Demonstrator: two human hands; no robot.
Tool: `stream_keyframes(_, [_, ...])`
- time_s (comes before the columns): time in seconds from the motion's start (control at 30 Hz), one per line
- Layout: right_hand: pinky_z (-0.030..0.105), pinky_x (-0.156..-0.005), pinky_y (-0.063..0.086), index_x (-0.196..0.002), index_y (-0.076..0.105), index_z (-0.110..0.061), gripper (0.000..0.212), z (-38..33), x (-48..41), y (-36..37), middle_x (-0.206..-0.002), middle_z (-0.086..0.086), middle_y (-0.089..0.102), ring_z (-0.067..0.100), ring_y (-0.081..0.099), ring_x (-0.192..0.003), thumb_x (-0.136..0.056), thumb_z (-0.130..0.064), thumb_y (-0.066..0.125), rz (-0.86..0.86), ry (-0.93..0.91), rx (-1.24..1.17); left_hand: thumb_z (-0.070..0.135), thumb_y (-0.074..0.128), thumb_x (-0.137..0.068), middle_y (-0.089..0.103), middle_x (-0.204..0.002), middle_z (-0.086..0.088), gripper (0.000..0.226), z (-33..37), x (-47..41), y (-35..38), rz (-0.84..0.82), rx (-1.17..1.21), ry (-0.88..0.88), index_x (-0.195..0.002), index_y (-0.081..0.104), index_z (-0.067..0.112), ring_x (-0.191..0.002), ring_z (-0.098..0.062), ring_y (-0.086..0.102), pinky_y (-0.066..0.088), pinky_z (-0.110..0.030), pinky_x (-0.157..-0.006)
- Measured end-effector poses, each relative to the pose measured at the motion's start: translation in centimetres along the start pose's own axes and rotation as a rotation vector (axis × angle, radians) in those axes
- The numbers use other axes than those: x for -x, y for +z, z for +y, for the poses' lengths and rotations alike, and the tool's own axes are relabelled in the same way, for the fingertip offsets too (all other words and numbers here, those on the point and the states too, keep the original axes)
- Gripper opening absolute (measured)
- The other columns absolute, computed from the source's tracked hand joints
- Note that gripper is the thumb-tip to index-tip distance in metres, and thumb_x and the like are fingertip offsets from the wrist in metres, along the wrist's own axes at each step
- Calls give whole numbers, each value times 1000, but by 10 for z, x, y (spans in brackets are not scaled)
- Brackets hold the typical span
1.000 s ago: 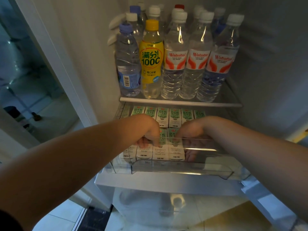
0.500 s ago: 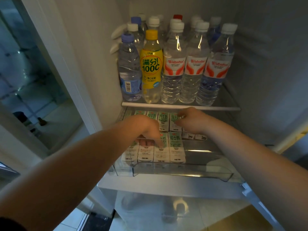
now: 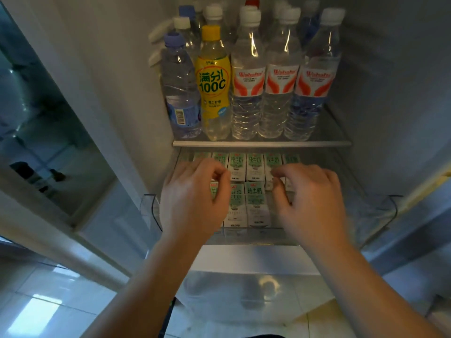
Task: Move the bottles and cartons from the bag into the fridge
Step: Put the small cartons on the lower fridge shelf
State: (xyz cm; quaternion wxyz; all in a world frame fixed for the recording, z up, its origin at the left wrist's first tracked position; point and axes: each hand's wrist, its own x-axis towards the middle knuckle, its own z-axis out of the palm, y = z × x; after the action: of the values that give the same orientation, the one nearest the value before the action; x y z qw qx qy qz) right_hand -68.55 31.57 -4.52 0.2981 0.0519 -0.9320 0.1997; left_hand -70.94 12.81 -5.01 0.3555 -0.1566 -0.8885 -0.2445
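Observation:
Small green-and-white milk cartons [image 3: 253, 198] stand in two rows inside the clear pulled-out fridge drawer [image 3: 380, 215]. My left hand [image 3: 192, 201] hovers over the drawer's left part, covering some cartons, its fingers loosely curled and holding nothing. My right hand [image 3: 310, 201] hovers over the right part, fingers likewise loosely bent and empty, its fingertips near the back row. On the glass shelf [image 3: 261, 143] above stand a yellow-labelled drink bottle [image 3: 213, 86] and several water bottles [image 3: 280, 84]. No bag is in view.
The fridge's inner walls close in left and right of the shelf. The open door's edge [image 3: 73, 242] runs along the left. A second clear drawer [image 3: 256, 291] sits below, above a tiled floor [image 3: 48, 308].
Both hands have lifted out of the drawer and drawn back toward me. The right hand reached to the back row of cartons, then let go. The view has moved closer.

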Motion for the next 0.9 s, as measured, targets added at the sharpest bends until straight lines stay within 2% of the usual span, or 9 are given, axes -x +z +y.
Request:
stream_keyframes(0.1, [46, -105, 31, -93, 71, -20, 21, 7, 24, 6, -94, -7, 70, 18, 61, -94, -87, -27, 52, 134, -9, 24, 26, 55, -91, 68, -98, 3, 12, -3, 38, 14, 154, -42, 66, -93, 64, 18, -87, -19, 60, 40, -31, -80])
stream_keyframes(0.17, [55, -112, 22, -105, 71, -20, 29, 10, 43, 11, -110, -6, 69, 20, 58, -111, -88, -31, 50, 156, 7, 23, 27, 55, -88, 63, -118, -3, 23, -4, 63, 25, 192, -14, 60, -109, 57, 18, -106, -24, 57, 38, -39, -95])
stream_keyframes(0.27, [55, -117, 9, -132, 57, -17, 51, 14, 68, 20, -143, 3, 51, 24, 38, -138, -84, -33, 52, 119, 2, 69, 32, 57, -84, 39, -146, -5, 50, -6, 93, 39, 133, -58, 25, -131, 44, 20, -140, -30, 33, 23, -56, -114])
stream_keyframes(0.33, [55, -119, 2, -141, 45, -17, 64, 19, 83, 27, -155, 8, 33, 27, 19, -148, -80, -32, 54, 111, 16, 99, 33, 57, -84, 22, -157, -4, 62, -7, 107, 46, 105, -73, 12, -140, 35, 21, -149, -28, 13, 11, -56, -119])
stream_keyframes(0.43, [56, -119, 3, -148, 27, -16, 77, 28, 105, 39, -160, 12, 14, 31, 4, -151, -79, -34, 56, 114, 22, 126, 35, 57, -85, 0, -164, 1, 73, -13, 123, 55, 92, -114, 53, -150, 23, 28, -151, -29, -1, 6, -54, -120])
stream_keyframes(0.53, [59, -118, 7, -149, 19, -16, 83, 37, 114, 48, -161, 11, 6, 32, 1, -150, -79, -37, 59, 128, -3, 157, 36, 58, -86, -4, -165, 0, 81, -18, 135, 62, 78, -172, 73, -155, 16, 32, -151, -29, -3, 8, -55, -120])
stream_keyframes(0.67, [61, -117, 9, -148, 23, -13, 88, 38, 109, 54, -160, 13, 8, 35, 1, -150, -75, -29, 69, 151, 13, 136, 36, 58, -87, -5, -165, 1, 73, -20, 140, 67, 36, -195, 59, -151, 23, 32, -151, -29, -1, 7, -53, -120])
stream_keyframes(0.8, [63, -116, 9, -147, 26, -9, 81, 40, 102, 58, -159, 16, 12, 36, 2, -150, -77, -24, 65, 162, 31, 90, 36, 57, -88, -7, -165, 1, 80, -23, 136, 69, 3, -209, 57, -155, 14, 34, -151, -30, -3, 7, -53, -121])
stream_keyframes(0.9, [64, -116, 10, -147, 26, -9, 79, 42, 94, 61, -159, 17, 13, 37, 3, -150, -78, -24, 62, 161, 28, 65, 34, 59, -87, -7, -165, 2, 81, -24, 131, 71, -16, -200, 39, -155, 14, 35, -151, -30, -3, 6, -52, -121])
